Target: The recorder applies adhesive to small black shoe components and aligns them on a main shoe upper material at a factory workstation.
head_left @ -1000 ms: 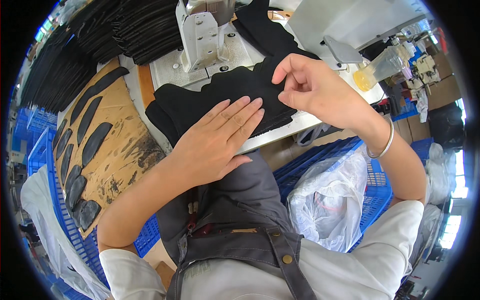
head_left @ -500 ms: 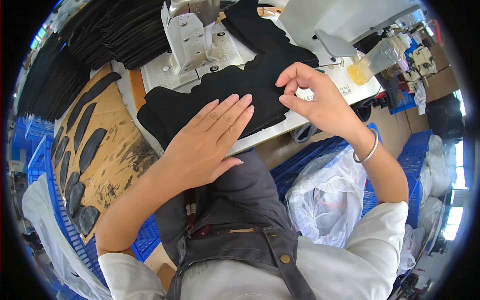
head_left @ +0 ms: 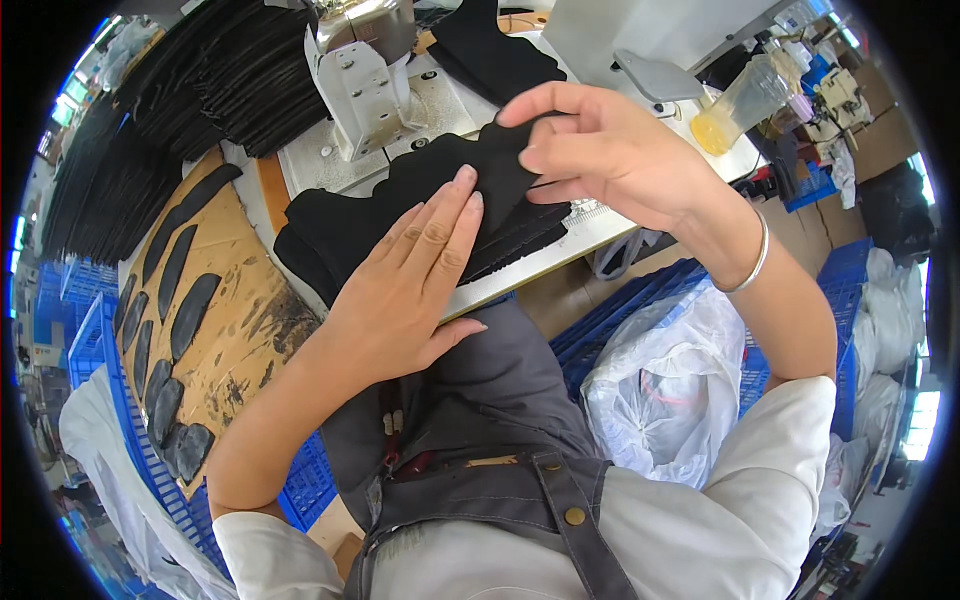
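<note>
Layered black fabric pieces (head_left: 345,235) with wavy edges lie on the white machine table (head_left: 480,297). My left hand (head_left: 415,245) rests flat on them, fingers together and straight, thumb held out past the table's front edge. At the right end of the fabric, my right hand (head_left: 610,150) is bent round the edge of the top piece, with thumb and fingers on it; its exact grip is partly hidden. Right behind the fabric stands a sewing machine head (head_left: 360,95) with a white metal guard. Another black fabric strip (head_left: 490,50) extends behind it.
Stacked black pieces (head_left: 225,80) rise at the far left. Dark curved pads (head_left: 195,315) lie on stained cardboard (head_left: 245,290) over a blue crate. A clear cup with yellow contents (head_left: 712,132) stands right. Below it is a bag-lined crate (head_left: 665,400).
My right hand has moved left over the fabric, its fingers more spread than before, and the fabric's right end has shifted left. My left hand stays flat on the fabric.
</note>
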Demonstrator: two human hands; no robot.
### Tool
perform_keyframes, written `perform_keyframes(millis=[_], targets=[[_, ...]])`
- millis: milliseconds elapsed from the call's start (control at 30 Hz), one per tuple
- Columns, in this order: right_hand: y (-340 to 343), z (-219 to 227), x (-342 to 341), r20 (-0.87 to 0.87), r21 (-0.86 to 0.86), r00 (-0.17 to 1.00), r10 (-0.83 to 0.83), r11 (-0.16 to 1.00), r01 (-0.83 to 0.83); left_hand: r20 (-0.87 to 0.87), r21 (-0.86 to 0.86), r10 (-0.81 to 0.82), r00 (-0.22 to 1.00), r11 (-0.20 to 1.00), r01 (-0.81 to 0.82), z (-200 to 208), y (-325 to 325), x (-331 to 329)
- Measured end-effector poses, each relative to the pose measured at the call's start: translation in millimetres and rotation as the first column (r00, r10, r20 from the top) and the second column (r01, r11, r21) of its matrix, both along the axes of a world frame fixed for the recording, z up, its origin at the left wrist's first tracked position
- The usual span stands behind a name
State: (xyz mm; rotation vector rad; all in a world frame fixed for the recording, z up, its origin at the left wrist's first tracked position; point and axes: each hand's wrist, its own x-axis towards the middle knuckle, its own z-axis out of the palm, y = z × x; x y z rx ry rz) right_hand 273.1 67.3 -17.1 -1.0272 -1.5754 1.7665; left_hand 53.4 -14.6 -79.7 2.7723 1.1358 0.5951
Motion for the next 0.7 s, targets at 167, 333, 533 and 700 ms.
perform_keyframes(millis=[167, 333, 533, 700], targets=[[-7, -17, 22, 0.328, 0.468, 0.94, -0.091, 0.88, -0.078, -0.118, -0.005, -0.033, 0.992, 0.999, 0.033, 6, 0, 1], [-10, -35, 27, 0.374, 0.553, 0.913, -0.162, 0.829, -0.08, -0.131, -0.025, -0.045, 0.99, 0.999, 0.042, 6, 1, 0], [-9, -45, 29, 0.361, 0.614, 0.918, -0.163, 0.783, -0.102, -0.145, -0.063, -0.053, 0.988, 0.997, 0.044, 7, 2, 0], [-6, -50, 30, 0.344, 0.62, 0.93, -0.127, 0.774, -0.124, -0.133, -0.077, -0.054, 0.99, 0.996, 0.044, 9, 2, 1]])
